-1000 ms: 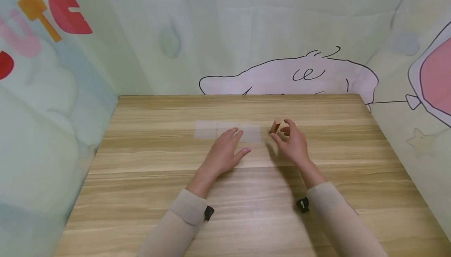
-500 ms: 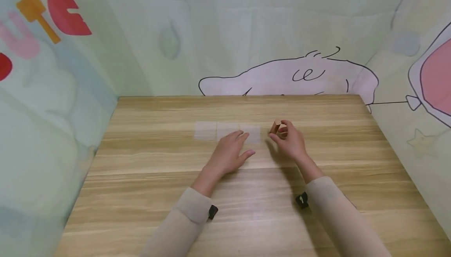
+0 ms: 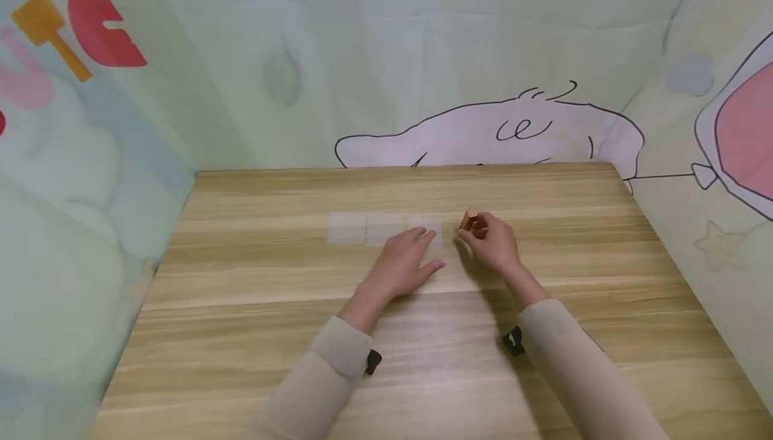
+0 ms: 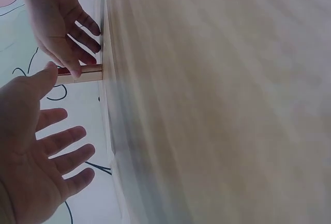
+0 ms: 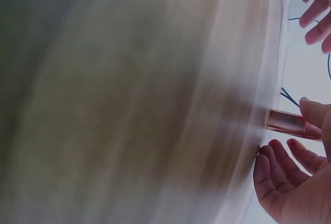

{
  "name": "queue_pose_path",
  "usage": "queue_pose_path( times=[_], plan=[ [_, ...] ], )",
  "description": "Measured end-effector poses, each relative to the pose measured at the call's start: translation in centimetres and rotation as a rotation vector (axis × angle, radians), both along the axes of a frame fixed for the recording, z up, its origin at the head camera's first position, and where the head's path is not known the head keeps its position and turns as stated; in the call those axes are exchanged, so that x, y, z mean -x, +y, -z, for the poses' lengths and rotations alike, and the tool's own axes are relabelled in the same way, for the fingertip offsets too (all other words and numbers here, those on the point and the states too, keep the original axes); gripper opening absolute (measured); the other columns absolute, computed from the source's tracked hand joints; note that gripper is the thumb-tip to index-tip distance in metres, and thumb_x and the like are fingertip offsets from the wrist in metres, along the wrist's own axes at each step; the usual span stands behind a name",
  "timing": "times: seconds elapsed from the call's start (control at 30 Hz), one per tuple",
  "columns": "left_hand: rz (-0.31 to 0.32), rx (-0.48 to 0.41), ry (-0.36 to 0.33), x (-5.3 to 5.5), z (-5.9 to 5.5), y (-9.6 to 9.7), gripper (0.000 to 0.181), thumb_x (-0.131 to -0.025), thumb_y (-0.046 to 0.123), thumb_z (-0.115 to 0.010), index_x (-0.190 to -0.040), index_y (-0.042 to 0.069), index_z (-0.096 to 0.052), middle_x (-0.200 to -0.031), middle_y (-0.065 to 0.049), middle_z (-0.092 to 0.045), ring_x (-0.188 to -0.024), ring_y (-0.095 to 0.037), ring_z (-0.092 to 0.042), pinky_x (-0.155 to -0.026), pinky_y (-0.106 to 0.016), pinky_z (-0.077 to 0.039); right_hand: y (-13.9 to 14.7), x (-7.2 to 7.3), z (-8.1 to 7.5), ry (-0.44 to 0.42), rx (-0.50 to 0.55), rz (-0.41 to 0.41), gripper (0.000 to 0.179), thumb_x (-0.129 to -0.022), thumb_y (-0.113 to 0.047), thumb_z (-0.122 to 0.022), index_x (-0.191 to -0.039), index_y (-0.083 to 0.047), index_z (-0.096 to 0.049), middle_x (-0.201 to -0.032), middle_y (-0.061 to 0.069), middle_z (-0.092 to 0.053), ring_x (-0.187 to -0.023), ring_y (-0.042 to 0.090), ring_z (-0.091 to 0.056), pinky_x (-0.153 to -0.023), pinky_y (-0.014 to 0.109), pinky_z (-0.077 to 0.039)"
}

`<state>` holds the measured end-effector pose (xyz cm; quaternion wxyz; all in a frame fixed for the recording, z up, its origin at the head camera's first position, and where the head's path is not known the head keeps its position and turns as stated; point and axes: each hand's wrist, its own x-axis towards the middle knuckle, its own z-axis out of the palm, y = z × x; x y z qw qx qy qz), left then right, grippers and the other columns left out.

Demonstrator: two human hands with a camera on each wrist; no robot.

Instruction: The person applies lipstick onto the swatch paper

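A slim, shiny copper-brown piece (image 3: 467, 220) stands upright on the wooden table; whether it is a block or a tube I cannot tell. My right hand (image 3: 498, 245) reaches it from the right, thumb in front and index finger behind, pinching it. In the right wrist view the thumb lies along the piece (image 5: 285, 122) while the other fingers curve loosely below. My left hand (image 3: 400, 262) hovers or rests, which I cannot tell, over the right part of a row of pale translucent squares (image 3: 347, 229). Its fingers are spread and hold nothing.
The wood-grain table (image 3: 241, 346) runs back to a printed cloth backdrop (image 3: 374, 58) with a cartoon figure. Cloth also hangs along both sides. A small black device (image 3: 514, 341) sits at the right cuff, another (image 3: 373, 361) at the left.
My right thumb and index finger have closed in on the copper-brown piece, which stays in place. My left hand has shifted slightly right over the squares. The head view has turned a little.
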<state>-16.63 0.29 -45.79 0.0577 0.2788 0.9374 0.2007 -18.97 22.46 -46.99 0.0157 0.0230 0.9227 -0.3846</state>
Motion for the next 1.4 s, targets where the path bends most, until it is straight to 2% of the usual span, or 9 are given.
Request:
queue_pose_path(
  times=[0.4,0.7,0.9,1.07,1.2,1.4],
  plan=[
    [0.000,0.018,-0.017,0.7,0.0,1.1,0.066,-0.102,0.048,-0.057,-0.154,0.009,-0.043,-0.154,-0.014,-0.046,-0.142,-0.030,-0.041,-0.118,-0.046,-0.032,0.0,0.5,0.3,0.020,-0.067,0.008,0.030,-0.094,-0.029,-0.074,-0.107,-0.002,-0.068,-0.116,0.019,-0.070,-0.107,0.036,-0.068,-0.097,0.051,-0.050],
    [-0.008,0.031,0.000,0.7,0.2,1.0,0.066,-0.102,0.049,-0.056,-0.153,0.009,-0.044,-0.153,-0.013,-0.047,-0.141,-0.029,-0.043,-0.117,-0.046,-0.033,-0.1,0.5,0.1,0.053,-0.071,0.016,0.025,-0.097,-0.027,-0.069,-0.107,-0.003,-0.069,-0.112,0.018,-0.072,-0.104,0.034,-0.070,-0.092,0.050,-0.053],
    [-0.010,0.023,0.021,0.7,-0.1,0.9,0.065,-0.102,0.047,-0.057,-0.152,0.008,-0.046,-0.151,-0.015,-0.048,-0.140,-0.030,-0.044,-0.117,-0.047,-0.034,0.1,0.4,0.3,0.103,-0.077,0.037,0.018,-0.097,-0.021,-0.065,-0.101,-0.004,-0.066,-0.111,0.021,-0.072,-0.105,0.037,-0.068,-0.092,0.051,-0.052],
    [-0.020,0.009,0.040,0.7,-0.4,0.5,0.064,-0.102,0.046,-0.059,-0.151,0.007,-0.046,-0.151,-0.015,-0.048,-0.142,-0.032,-0.040,-0.118,-0.048,-0.031,0.1,0.3,0.2,0.119,-0.021,0.008,0.015,-0.098,-0.018,-0.061,-0.102,-0.004,-0.063,-0.113,0.021,-0.071,-0.105,0.037,-0.069,-0.095,0.050,-0.053],
    [-0.031,0.003,0.050,0.7,-0.8,0.2,0.063,-0.102,0.045,-0.058,-0.151,0.008,-0.046,-0.152,-0.014,-0.047,-0.145,-0.032,-0.037,-0.119,-0.049,-0.028,0.2,0.0,-0.1,0.152,0.035,-0.032,0.014,-0.097,-0.014,-0.059,-0.103,-0.002,-0.061,-0.109,0.021,-0.071,-0.100,0.037,-0.071,-0.090,0.049,-0.056],
    [-0.042,-0.021,0.045,0.6,-1.2,-0.3,0.065,-0.102,0.045,-0.058,-0.153,0.007,-0.042,-0.151,-0.014,-0.048,-0.142,-0.030,-0.041,-0.118,-0.048,-0.030,0.2,-0.5,-0.5,0.223,0.096,-0.111,0.009,-0.096,-0.009,-0.058,-0.099,-0.001,-0.060,-0.102,0.022,-0.070,-0.095,0.038,-0.071,-0.083,0.049,-0.060]
  ],
)
